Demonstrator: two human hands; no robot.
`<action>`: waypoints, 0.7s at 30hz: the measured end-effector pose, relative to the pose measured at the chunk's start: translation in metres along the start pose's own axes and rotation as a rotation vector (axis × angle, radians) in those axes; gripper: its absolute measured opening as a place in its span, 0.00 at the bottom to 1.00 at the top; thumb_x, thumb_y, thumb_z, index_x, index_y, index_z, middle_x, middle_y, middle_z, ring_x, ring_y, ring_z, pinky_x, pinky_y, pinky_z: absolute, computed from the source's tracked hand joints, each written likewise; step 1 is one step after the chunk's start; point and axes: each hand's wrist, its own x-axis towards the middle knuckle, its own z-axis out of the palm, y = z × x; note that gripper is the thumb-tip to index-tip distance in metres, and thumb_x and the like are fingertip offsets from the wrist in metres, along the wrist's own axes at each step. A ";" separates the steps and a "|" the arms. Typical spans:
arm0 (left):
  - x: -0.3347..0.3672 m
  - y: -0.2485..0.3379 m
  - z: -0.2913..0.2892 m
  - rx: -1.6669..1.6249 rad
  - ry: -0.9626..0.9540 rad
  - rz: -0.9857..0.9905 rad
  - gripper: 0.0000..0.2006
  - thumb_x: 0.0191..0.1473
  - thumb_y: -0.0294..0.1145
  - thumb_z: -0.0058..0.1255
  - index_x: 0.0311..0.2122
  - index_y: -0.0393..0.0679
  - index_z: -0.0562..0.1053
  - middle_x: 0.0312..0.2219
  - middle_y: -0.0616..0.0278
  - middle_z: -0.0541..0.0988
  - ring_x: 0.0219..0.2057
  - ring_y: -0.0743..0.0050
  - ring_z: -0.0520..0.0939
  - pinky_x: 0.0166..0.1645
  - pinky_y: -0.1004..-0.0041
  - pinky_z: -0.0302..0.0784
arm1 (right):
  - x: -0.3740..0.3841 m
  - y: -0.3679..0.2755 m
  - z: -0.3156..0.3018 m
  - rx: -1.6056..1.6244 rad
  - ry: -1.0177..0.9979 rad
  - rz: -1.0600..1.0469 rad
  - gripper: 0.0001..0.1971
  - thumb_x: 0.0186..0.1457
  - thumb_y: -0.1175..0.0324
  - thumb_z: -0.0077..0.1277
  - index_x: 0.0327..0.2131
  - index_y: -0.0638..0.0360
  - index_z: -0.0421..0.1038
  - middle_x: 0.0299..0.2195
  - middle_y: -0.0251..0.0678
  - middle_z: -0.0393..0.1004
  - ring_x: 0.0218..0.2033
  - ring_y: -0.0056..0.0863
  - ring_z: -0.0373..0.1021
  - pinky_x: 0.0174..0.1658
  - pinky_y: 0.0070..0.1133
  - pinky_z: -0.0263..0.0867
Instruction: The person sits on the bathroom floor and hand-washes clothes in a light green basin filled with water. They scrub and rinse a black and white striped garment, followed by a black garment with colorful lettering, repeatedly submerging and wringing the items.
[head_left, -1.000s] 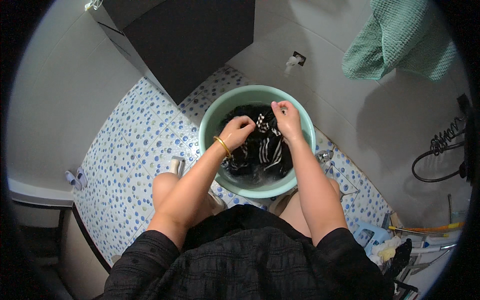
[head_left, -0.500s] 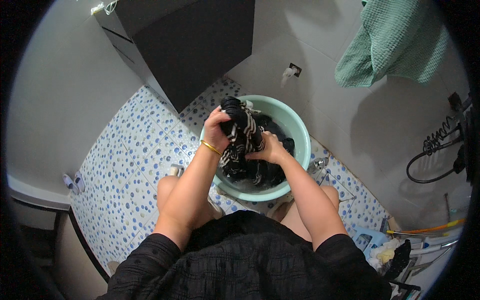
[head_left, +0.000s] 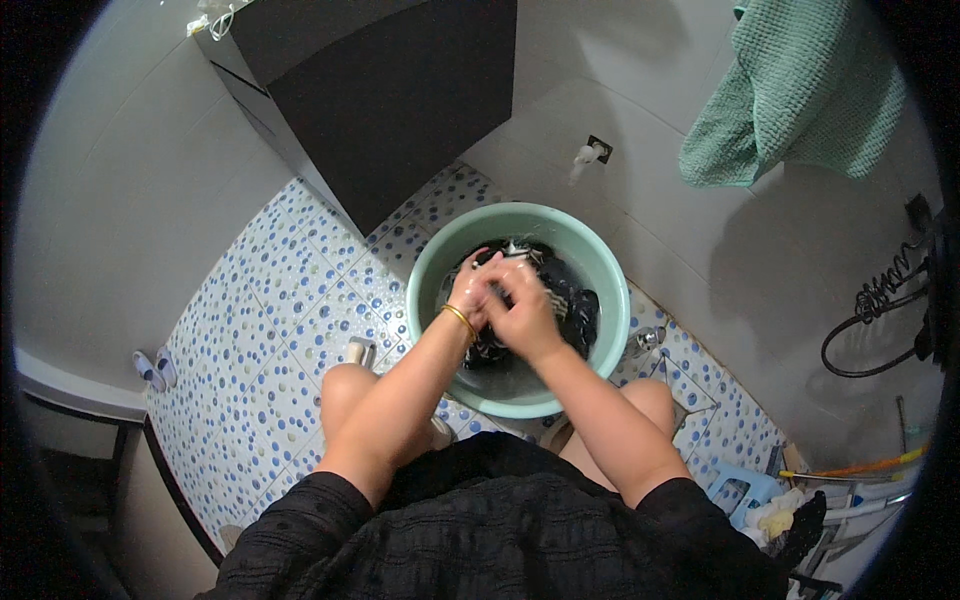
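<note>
A pale green basin [head_left: 618, 322] stands on the floor between my knees. In its water lies a bunched black garment with white stripes [head_left: 572, 303]. Over the basin's middle, my left hand [head_left: 470, 292], with a gold bangle at the wrist, is turned palm inward, its fingers apart and partly covered by the other hand. My right hand [head_left: 525, 312] meets it at the palm. Motion smears the right fingers, and whether anything is between the hands cannot be made out.
A dark cabinet [head_left: 400, 110] hangs beyond the basin, with a wall tap [head_left: 592, 155] to its right. A green towel [head_left: 795, 100] hangs at upper right, above a coiled black hose [head_left: 880, 295]. A light blue plastic stool [head_left: 745, 488] stands at lower right; slippers [head_left: 153, 370] lie far left.
The striped garment, held up in both hands before, is now down in the basin. My hands have let go of it and come together above it. The view has shifted slightly.
</note>
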 end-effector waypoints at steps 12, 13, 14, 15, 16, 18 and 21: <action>0.020 -0.009 -0.016 0.272 -0.017 0.013 0.22 0.50 0.56 0.38 0.27 0.43 0.67 0.17 0.69 0.67 0.18 0.79 0.67 0.25 0.77 0.64 | -0.005 0.000 0.022 -0.283 -0.060 0.152 0.14 0.51 0.63 0.41 0.18 0.62 0.64 0.20 0.45 0.66 0.22 0.47 0.64 0.27 0.35 0.60; 0.016 -0.012 -0.014 0.249 0.015 -0.006 0.22 0.50 0.56 0.39 0.26 0.43 0.67 0.17 0.69 0.67 0.18 0.80 0.67 0.25 0.77 0.63 | -0.002 0.009 0.021 -0.318 0.001 0.188 0.15 0.51 0.63 0.40 0.18 0.62 0.64 0.20 0.46 0.66 0.22 0.47 0.64 0.27 0.35 0.60; 0.009 -0.014 -0.005 0.228 0.042 -0.026 0.22 0.50 0.56 0.40 0.25 0.43 0.67 0.17 0.69 0.67 0.19 0.81 0.67 0.25 0.78 0.63 | 0.006 0.027 0.017 -0.357 0.066 0.226 0.15 0.51 0.63 0.40 0.18 0.63 0.64 0.19 0.46 0.66 0.22 0.47 0.64 0.27 0.35 0.60; 0.001 -0.015 0.006 0.207 0.070 -0.046 0.22 0.49 0.56 0.41 0.25 0.43 0.67 0.17 0.69 0.67 0.19 0.81 0.66 0.26 0.78 0.62 | 0.011 0.042 0.011 -0.395 0.132 0.263 0.15 0.51 0.63 0.40 0.17 0.63 0.64 0.19 0.46 0.66 0.22 0.48 0.64 0.27 0.35 0.60; -0.017 -0.004 0.030 0.316 0.200 -0.026 0.20 0.50 0.54 0.41 0.22 0.45 0.67 0.18 0.69 0.68 0.21 0.83 0.66 0.27 0.79 0.62 | 0.013 0.053 0.002 -0.468 0.117 0.356 0.16 0.52 0.62 0.39 0.18 0.62 0.66 0.18 0.45 0.67 0.22 0.43 0.66 0.25 0.34 0.62; -0.016 0.005 0.015 0.304 0.029 -0.046 0.19 0.52 0.51 0.39 0.22 0.46 0.67 0.20 0.70 0.70 0.24 0.84 0.67 0.30 0.81 0.63 | 0.018 0.064 -0.009 -0.311 0.020 0.491 0.15 0.52 0.61 0.41 0.20 0.63 0.67 0.21 0.47 0.69 0.24 0.42 0.66 0.28 0.29 0.62; -0.031 0.039 0.020 0.202 -0.287 -0.014 0.18 0.54 0.49 0.37 0.27 0.45 0.67 0.23 0.69 0.70 0.25 0.85 0.70 0.31 0.81 0.67 | 0.020 0.076 -0.032 0.245 -0.099 0.685 0.12 0.52 0.63 0.44 0.32 0.63 0.67 0.33 0.42 0.71 0.33 0.30 0.68 0.36 0.21 0.62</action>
